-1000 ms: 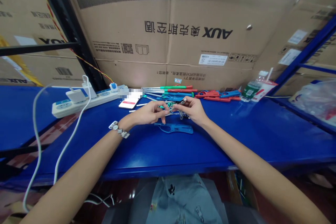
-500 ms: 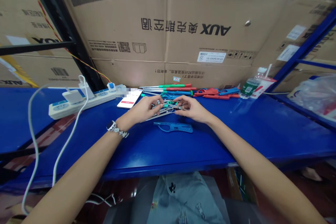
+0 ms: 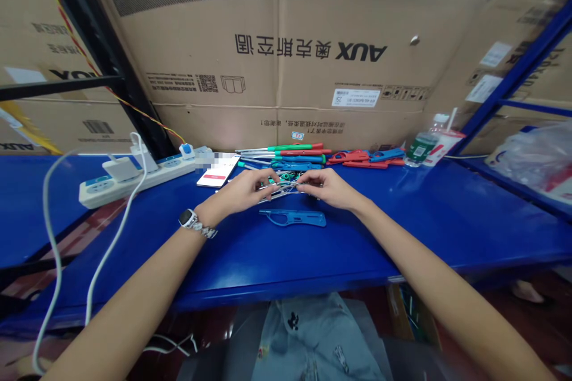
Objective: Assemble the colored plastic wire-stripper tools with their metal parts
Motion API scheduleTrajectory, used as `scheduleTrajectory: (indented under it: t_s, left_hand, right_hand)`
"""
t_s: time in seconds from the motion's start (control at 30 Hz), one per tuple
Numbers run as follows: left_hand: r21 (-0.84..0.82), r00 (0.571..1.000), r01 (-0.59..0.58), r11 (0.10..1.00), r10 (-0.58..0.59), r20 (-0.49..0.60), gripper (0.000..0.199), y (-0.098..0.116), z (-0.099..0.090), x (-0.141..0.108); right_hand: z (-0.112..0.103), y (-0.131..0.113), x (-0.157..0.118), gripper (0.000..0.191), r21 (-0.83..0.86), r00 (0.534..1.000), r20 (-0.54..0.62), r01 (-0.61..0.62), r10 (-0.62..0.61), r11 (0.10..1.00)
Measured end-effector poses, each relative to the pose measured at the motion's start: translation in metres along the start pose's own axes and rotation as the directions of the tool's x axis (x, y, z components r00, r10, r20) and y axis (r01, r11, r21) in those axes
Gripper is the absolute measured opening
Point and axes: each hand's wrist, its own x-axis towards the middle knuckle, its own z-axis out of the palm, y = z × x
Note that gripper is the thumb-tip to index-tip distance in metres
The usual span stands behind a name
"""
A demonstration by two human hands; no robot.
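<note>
My left hand (image 3: 251, 191) is closed in a pinch on one end of a thin silvery metal piece (image 3: 288, 184). My right hand (image 3: 329, 188) pinches its other end, so it spans the small gap between my fingertips. My fingers hide both ends, and its exact kind is too small to make out. Beneath my hands lie slim metal rods (image 3: 277, 196) and small green parts (image 3: 291, 176). Nearer to me, a blue plastic casing half (image 3: 297, 218), shaped like a long-necked lighter handle with a trigger loop, rests on the blue table (image 3: 277, 256).
Behind my hands lie green and red-handled rods (image 3: 292, 147) and red and blue casings (image 3: 357, 158). A phone (image 3: 217, 171) and a power strip (image 3: 96, 191) with white cables are at the left. A bottle (image 3: 420, 147) and a cup (image 3: 442, 147) stand at the right.
My fingertips have shifted slightly, and the thin metal piece shows more plainly between them. The whole view has moved a little; the blue casing half stays on the table.
</note>
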Motion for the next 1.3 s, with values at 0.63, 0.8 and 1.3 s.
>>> scheduleTrajectory:
  t_s: [0.63,0.8,1.3]
  left_hand:
    - [0.134,1.000,-0.004,0.991,0.004,0.001,0.025,-0.003,0.004,0.002]
    - [0.074,0.999,-0.010,0.997,0.013,-0.032,0.025,-0.007,0.008,0.003]
    - [-0.057,0.999,-0.025,0.998,0.027,0.031,0.031,-0.004,0.011,0.004]
  right_hand:
    - [-0.005,-0.003,-0.002,0.011,-0.101,0.999,0.015,-0.042,0.044,0.994]
    - [-0.004,0.002,-0.001,0.010,-0.105,1.000,-0.021,0.005,-0.008,0.994]
    - [0.005,0.011,0.003,0.016,-0.342,0.984,-0.055,0.143,-0.171,0.929]
